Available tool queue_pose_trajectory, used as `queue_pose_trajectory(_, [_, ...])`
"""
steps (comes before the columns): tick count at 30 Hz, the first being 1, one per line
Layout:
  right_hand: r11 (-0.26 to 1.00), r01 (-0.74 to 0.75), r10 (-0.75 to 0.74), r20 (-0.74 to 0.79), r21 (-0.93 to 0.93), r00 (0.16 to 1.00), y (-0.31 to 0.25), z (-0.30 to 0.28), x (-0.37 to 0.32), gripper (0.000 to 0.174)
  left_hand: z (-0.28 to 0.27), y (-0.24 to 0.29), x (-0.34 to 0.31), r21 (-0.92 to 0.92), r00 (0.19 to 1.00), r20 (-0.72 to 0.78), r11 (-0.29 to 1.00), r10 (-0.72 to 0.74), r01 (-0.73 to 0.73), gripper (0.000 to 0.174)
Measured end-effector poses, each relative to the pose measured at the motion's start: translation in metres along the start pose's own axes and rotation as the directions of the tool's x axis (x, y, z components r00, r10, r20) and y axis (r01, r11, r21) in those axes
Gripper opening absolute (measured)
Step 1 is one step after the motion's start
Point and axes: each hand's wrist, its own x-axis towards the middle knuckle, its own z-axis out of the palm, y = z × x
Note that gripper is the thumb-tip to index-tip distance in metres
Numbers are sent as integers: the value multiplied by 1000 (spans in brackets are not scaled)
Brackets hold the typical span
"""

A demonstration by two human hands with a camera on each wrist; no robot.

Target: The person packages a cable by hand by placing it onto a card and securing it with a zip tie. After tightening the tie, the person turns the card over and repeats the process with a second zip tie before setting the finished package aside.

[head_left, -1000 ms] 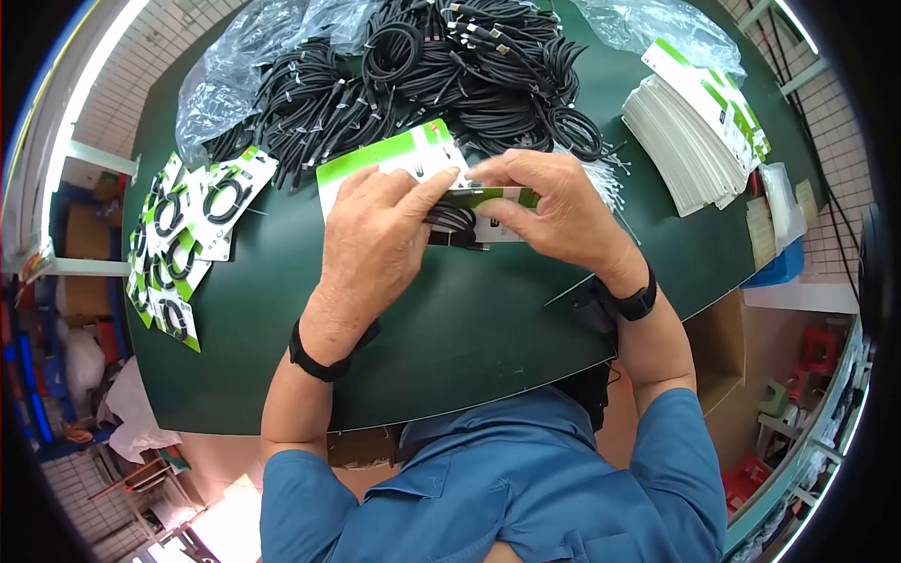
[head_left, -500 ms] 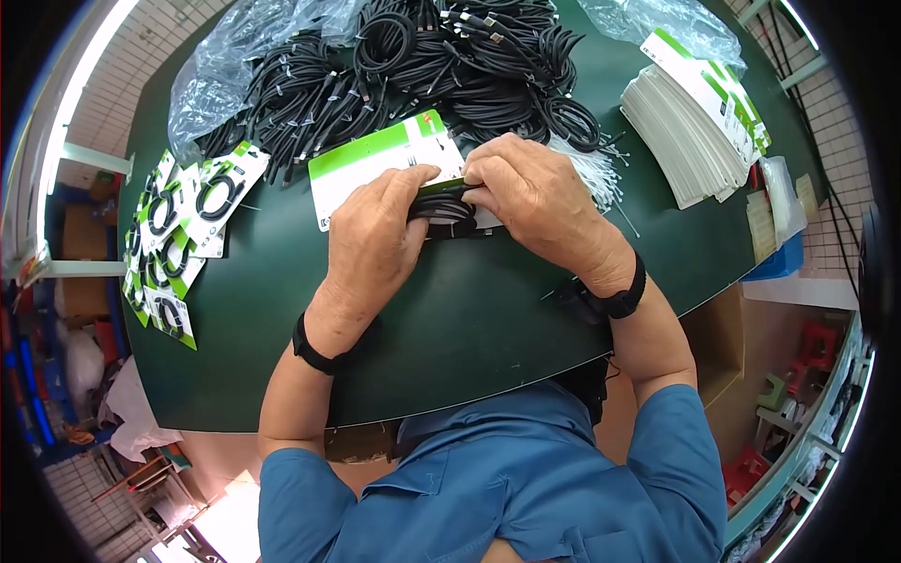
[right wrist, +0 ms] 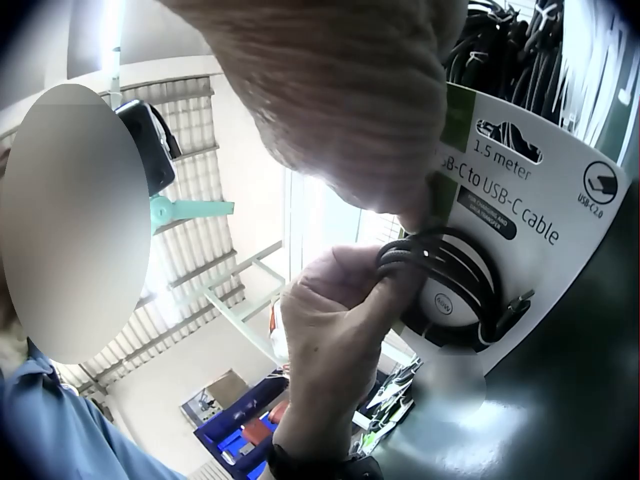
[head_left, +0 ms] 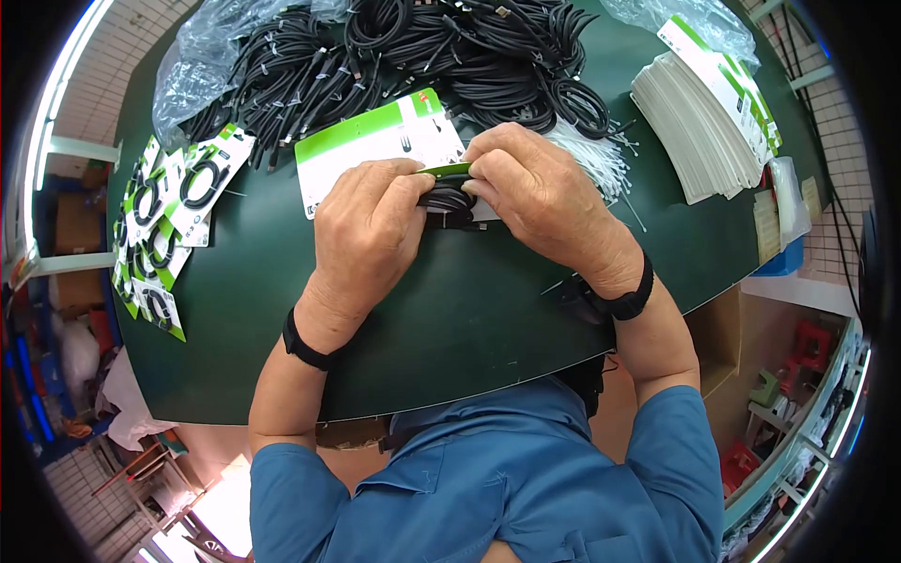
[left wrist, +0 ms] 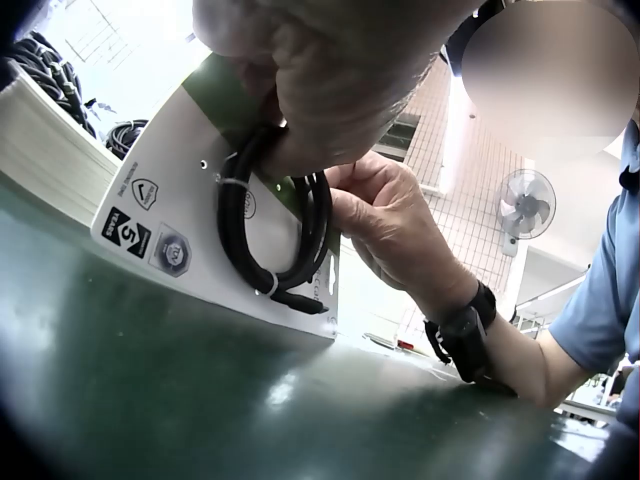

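Between the hands a white-and-green packaging card (right wrist: 565,180) stands tilted, printed "USB-C to USB-C cable". Against its face lies a coiled black cable (left wrist: 235,230), bound with small ties, one plug sticking out at the bottom. My left hand (head_left: 371,216) grips the coil and card from the left; in the right wrist view its thumb lies on the loops. From the right, my right hand (head_left: 540,192) pinches at the card's green upper edge beside the coil. A second white-and-green card (head_left: 347,150) lies flat just behind the hands.
A large heap of black cables (head_left: 450,56) fills the back, with clear plastic bags (head_left: 202,75) beside it. White cable ties (head_left: 591,159) lie right of the hands. A stack of cards (head_left: 694,131) stands at right; carded cables (head_left: 164,216) pile up at left.
The right hand has come down and left from its raised position, closing in on the cable and card edge. The left hand has stayed at the coil, its fingers shifting slightly.
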Motion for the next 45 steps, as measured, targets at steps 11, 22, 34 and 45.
queue_pose_trajectory(11, [1000,9,-9,-14,22,1000,0,0,2,21,0,2,1,-39,999,32,999,-21,22,22])
queue_pose_trajectory(22, [842,-487,535,240,-233,810,40,-39,-13,12,-3,3,1,-90,996,66,994,-57,63,25])
queue_pose_trajectory(34, [832,-356,485,246,-424,839,47,-13,-28,6,-6,7,3,-89,996,81,995,-30,37,25])
queue_pose_trajectory(45, [834,-466,536,232,-296,812,47,-23,-21,11,-6,7,2,-128,996,76,991,41,-31,26])
